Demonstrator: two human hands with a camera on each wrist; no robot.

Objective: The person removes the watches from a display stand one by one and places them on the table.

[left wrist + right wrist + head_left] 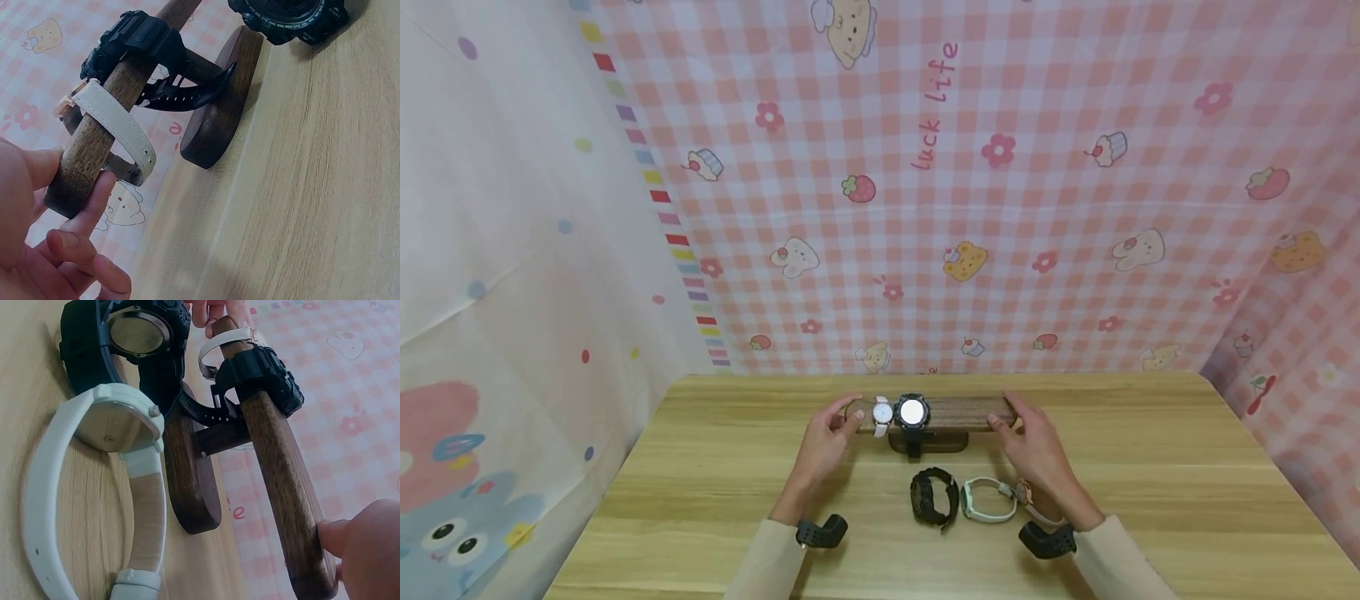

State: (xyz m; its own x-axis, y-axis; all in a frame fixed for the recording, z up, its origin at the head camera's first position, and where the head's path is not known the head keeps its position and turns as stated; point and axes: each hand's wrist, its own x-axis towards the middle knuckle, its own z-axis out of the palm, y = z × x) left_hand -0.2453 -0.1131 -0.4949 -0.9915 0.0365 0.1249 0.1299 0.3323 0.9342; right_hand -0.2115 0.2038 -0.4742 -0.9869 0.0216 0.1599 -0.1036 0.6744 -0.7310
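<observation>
A dark wooden watch stand [966, 412] has a crossbar on a short post above an oval base [212, 134]. My left hand [824, 448] pinches the crossbar's left end between thumb and fingers. At the other end, my right hand [1039, 448] grips the bar, its thumb on the near side. Toward the left of the bar hang a white-strapped watch [882, 413] and, beside it, a chunky black watch [913, 412]. The black strap's loose end dangles in the left wrist view. The bar's right half bears no watch.
In front of the stand lie another black watch [934, 498], a pale mint watch [44, 487] and a watch with a rose-gold case [1024, 492], partly behind my right wrist. All rest on the wooden table [700, 500]. A pink checked cloth [925, 208] hangs behind.
</observation>
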